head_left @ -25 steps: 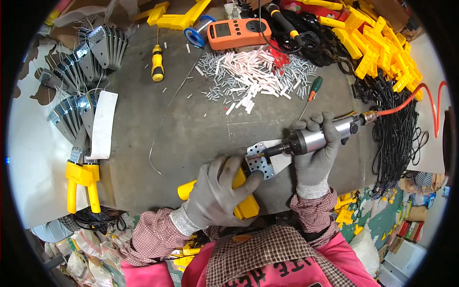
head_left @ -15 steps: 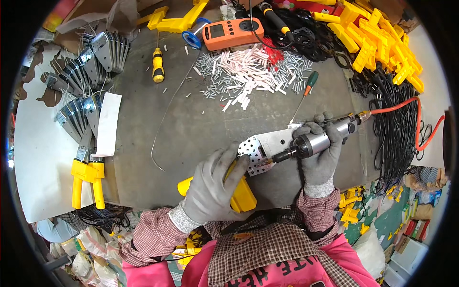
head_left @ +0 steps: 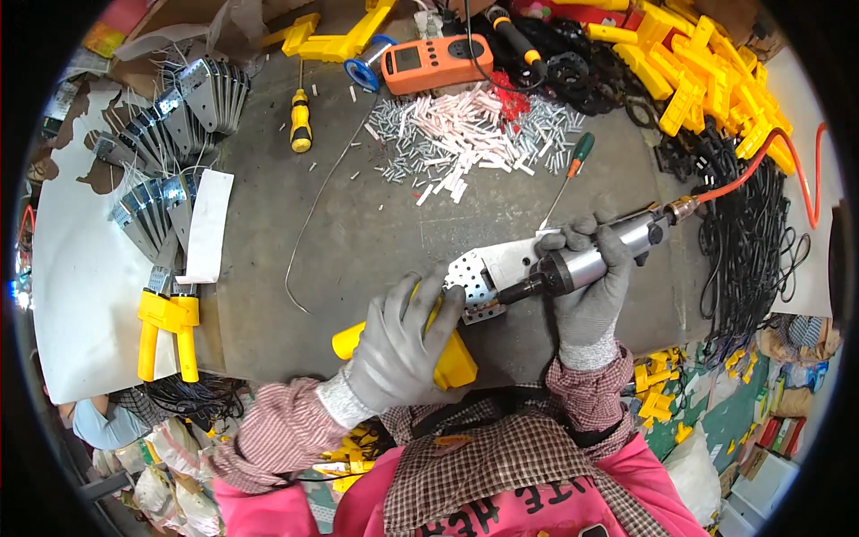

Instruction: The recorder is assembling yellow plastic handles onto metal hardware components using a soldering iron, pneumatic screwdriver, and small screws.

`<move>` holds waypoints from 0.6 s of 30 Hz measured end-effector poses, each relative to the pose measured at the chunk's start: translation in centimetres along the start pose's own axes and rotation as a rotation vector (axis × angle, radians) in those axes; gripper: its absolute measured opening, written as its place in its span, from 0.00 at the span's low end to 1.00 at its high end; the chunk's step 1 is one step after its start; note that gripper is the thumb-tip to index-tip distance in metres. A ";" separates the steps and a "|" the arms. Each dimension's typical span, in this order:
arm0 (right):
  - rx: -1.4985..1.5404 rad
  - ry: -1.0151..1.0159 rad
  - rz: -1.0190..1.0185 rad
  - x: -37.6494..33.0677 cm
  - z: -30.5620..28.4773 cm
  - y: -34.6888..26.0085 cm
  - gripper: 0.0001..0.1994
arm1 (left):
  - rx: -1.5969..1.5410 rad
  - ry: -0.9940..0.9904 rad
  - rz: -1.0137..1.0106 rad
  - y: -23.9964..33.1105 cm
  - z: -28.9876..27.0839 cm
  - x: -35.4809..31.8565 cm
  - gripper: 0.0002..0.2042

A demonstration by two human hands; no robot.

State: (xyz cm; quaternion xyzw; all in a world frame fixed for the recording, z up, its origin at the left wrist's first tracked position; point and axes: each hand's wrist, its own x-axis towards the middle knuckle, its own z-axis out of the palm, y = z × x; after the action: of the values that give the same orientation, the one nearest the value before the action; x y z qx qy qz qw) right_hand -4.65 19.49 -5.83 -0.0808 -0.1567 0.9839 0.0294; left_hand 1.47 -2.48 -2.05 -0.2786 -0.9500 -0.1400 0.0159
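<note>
My gloved left hand [head_left: 401, 336] is closed on a yellow plastic handle [head_left: 458, 362], its fingertips at the perforated metal guard [head_left: 472, 279]. From that guard a flat grey metal blade [head_left: 514, 261] runs to the right over the table. In my gloved right hand [head_left: 591, 300] is a silver pneumatic screwdriver [head_left: 617, 243], the fingers wrapped round its body. Its black nose [head_left: 521, 289] points left and meets the edge of the perforated guard. The contact point at the tip is too small to make out.
A pile of screws and pale sleeves [head_left: 465, 134] lies ahead, by an orange multimeter [head_left: 436, 63]. Metal blades [head_left: 215, 94] stand at left near a finished-looking yellow-handled piece [head_left: 168, 327]. Yellow shells [head_left: 707, 80], black cables [head_left: 747, 233] and a red air hose [head_left: 761, 157] lie right.
My right hand and the screwdriver have shifted slightly left, its nose lying a little flatter. The red air hose has swung upward. My left hand keeps its hold on the handle.
</note>
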 end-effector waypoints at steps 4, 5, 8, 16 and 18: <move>-0.262 -0.007 -0.106 2.0 0.4 -3.4 0.18 | 0.119 -0.208 -0.070 2.3 -3.4 2.6 0.44; -0.375 -0.005 -0.149 3.0 0.7 -4.5 0.18 | 0.123 -0.176 -0.073 2.8 -3.5 3.6 0.44; -0.771 -0.047 -0.022 5.5 2.0 -9.2 0.19 | 0.361 -0.250 -0.389 3.8 -0.8 5.9 0.28; -2.332 -0.205 -1.119 7.0 1.5 -19.0 0.19 | -0.884 -0.499 -0.467 -3.8 -3.8 1.4 0.30; -1.814 -0.293 -0.554 2.8 4.3 -14.0 0.19 | -0.588 -0.480 -0.611 -4.3 -5.2 1.3 0.22</move>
State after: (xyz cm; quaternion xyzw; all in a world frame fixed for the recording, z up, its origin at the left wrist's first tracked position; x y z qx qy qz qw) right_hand -7.65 31.68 2.17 0.0909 -0.8744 0.4463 0.1673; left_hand -2.13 -6.71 1.97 -0.0041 -0.8855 -0.3324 -0.3246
